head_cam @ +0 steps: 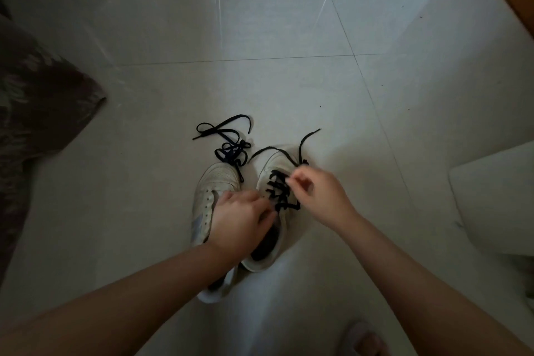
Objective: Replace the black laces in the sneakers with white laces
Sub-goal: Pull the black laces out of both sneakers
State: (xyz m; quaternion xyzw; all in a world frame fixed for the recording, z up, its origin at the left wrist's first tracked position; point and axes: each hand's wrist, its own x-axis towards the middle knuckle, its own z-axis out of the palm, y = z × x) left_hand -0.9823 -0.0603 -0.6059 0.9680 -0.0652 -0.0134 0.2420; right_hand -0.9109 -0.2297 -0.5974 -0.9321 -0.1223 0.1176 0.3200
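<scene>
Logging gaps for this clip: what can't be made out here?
- Head view: left hand hides the right sneaker's upper eyelets and its own fingertips.
- Left sneaker's heel lies under the left forearm.
- White laces: none visible.
- Dim light blurs the black lace that the right hand pinches.

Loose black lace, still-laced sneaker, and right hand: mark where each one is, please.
loose black lace (231, 150), head view, on the tangled bunch lying on the floor by the toe.
still-laced sneaker (274, 162), head view, on its white toe cap.
right hand (318, 193), head view, on the back of the hand.
</scene>
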